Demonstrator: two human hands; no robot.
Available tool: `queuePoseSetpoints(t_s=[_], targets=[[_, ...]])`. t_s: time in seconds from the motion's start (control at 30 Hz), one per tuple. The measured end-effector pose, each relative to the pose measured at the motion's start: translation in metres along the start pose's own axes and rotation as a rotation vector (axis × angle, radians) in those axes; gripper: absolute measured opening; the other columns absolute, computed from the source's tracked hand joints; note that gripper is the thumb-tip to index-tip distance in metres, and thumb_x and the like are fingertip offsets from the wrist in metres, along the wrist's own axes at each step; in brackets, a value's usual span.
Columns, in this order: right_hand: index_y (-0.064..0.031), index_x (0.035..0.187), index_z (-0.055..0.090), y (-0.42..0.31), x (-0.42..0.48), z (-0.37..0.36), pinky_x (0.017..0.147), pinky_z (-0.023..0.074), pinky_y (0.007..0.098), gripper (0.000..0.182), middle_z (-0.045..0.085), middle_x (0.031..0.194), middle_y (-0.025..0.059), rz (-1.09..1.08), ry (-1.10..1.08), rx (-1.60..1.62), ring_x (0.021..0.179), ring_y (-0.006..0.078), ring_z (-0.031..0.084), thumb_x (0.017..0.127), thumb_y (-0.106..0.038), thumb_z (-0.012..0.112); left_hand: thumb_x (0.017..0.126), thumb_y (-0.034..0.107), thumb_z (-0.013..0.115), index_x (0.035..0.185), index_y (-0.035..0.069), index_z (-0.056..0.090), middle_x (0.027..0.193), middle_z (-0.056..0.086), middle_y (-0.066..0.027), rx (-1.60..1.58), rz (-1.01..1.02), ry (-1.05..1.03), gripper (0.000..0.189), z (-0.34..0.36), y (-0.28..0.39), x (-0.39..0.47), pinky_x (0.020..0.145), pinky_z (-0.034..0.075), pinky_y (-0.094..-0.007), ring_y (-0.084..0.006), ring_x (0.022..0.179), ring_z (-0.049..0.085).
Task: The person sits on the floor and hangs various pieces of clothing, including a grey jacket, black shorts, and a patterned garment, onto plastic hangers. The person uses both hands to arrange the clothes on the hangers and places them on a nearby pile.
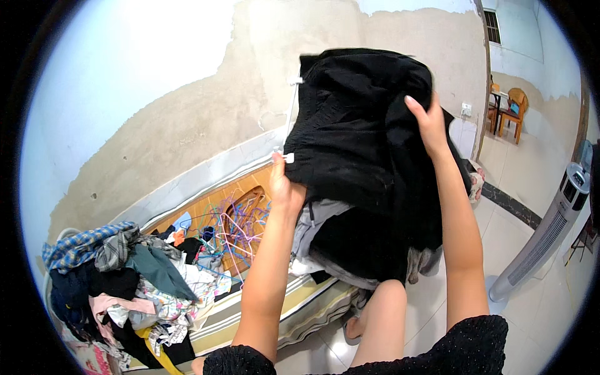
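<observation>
A black garment with a gathered elastic waistband (361,126) is held up in front of me. Its waistband side hangs from a white clip hanger (291,108), whose two clips sit at the left edge. My left hand (285,187) grips the garment and hanger near the lower clip. My right hand (429,119) holds the far right part of the black cloth, thumb on top and fingers hidden behind it. Below hang or lie grey and black clothes (323,218), partly covered by the garment.
A large heap of mixed clothes (140,286) lies at the left on a striped cover (276,309). Tangled wire hangers (239,229) rest on a wooden surface beside it. A tower fan (539,234) stands on the tiled floor at the right; a chair (513,115) shows through the doorway.
</observation>
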State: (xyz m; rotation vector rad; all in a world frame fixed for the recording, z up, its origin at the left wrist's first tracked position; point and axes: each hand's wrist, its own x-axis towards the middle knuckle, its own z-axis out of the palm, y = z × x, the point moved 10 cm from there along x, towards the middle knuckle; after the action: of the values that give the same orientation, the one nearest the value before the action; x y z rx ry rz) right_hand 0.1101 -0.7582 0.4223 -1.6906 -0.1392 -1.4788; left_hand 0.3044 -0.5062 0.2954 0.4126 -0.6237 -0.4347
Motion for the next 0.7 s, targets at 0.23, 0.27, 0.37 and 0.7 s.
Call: queuePoseSetpoints(t_s=[0.23, 0.27, 0.37, 0.7], targets=[[-0.0157, 0.134, 0.040, 0.076, -0.077, 0.101, 0.102, 0.0208, 0.0653, 0.054, 0.029, 0.145, 0.0167, -0.025, -0.239, -0.899, 0.134, 0.0382, 0.025, 0.087, -0.036, 0.054, 0.097, 0.041, 0.039, 0.120, 0.008, 0.050, 0.118, 0.059, -0.0111, 0.225, -0.327, 0.575, 0.042, -0.222, -0.072, 0.019, 0.090, 0.048, -0.0477, -0.0270, 0.106, 0.058], [-0.0180, 0.134, 0.041, 0.090, -0.105, 0.116, 0.101, 0.0193, 0.0674, 0.054, 0.028, 0.146, 0.0159, 0.056, -0.365, -0.900, 0.135, 0.0385, 0.023, 0.087, -0.039, 0.055, 0.097, 0.041, 0.039, 0.118, 0.008, 0.051, 0.117, 0.059, -0.0110, 0.220, -0.288, 0.528, 0.040, -0.234, -0.074, 0.016, 0.086, 0.050, -0.0494, -0.0276, 0.104, 0.059], [-0.0211, 0.136, 0.042, 0.124, -0.157, 0.129, 0.104, 0.0135, 0.0662, 0.055, 0.026, 0.148, 0.0142, 0.006, -0.445, -1.025, 0.137, 0.0387, 0.017, 0.086, -0.039, 0.055, 0.097, 0.039, 0.041, 0.118, 0.006, 0.049, 0.114, 0.059, -0.0131, 0.159, -0.255, 0.491, 0.040, -0.229, -0.081, 0.017, 0.081, 0.052, -0.0482, -0.0297, 0.103, 0.059], [-0.0044, 0.120, 0.054, 0.079, -0.213, 0.143, 0.110, 0.0180, 0.0513, 0.037, 0.041, 0.138, 0.0164, -0.063, -0.312, -0.585, 0.133, 0.0329, 0.032, 0.084, -0.011, 0.057, 0.096, 0.016, 0.049, 0.117, -0.001, 0.042, 0.097, 0.059, -0.0148, 0.745, 0.089, 0.430, 0.028, -0.224, -0.007, -0.133, 0.071, 0.054, -0.0302, -0.0207, 0.083, 0.063]])
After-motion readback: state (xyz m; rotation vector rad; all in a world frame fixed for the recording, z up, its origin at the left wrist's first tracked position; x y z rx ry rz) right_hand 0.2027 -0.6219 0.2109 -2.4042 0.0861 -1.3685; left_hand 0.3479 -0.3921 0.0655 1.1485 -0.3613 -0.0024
